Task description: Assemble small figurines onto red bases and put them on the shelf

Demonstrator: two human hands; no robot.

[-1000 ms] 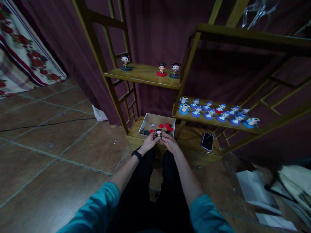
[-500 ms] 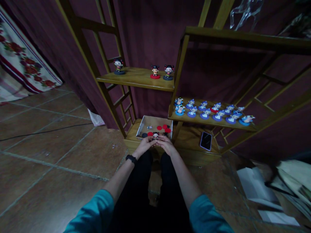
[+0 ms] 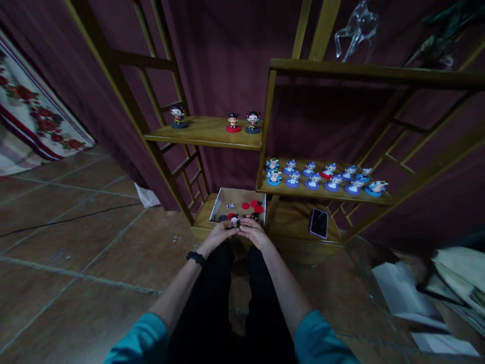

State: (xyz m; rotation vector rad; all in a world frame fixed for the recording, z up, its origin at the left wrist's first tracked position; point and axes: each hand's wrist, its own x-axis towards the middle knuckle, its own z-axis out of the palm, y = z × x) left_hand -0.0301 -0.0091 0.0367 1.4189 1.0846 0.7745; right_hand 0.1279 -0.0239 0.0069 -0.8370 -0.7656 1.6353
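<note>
Between the fingers of my left hand (image 3: 220, 235) and my right hand (image 3: 253, 231) is a small black-haired figurine (image 3: 235, 221). Both hands are closed on it, just over the near edge of a shallow cardboard box (image 3: 214, 208). My fingers partly hide its lower body. Inside the box lie several red discs (image 3: 246, 206), a dark disc (image 3: 223, 218), a small black-and-white figurine (image 3: 230, 206) and some dark figurines (image 3: 254, 216) near my right fingertips.
The upper left shelf (image 3: 204, 132) bears three figurines, one on a red base (image 3: 233, 123). Two rows of blue and purple figurines (image 3: 312, 181) stand on the right shelf (image 3: 322, 194). Below them lies a phone (image 3: 319, 223). A clear horse figure (image 3: 359, 30) tops the unit.
The view has tilted and shifted slightly, so the shelves sit lower and further left. Both hands still hold the figurine, which now shows turned a little differently.
</note>
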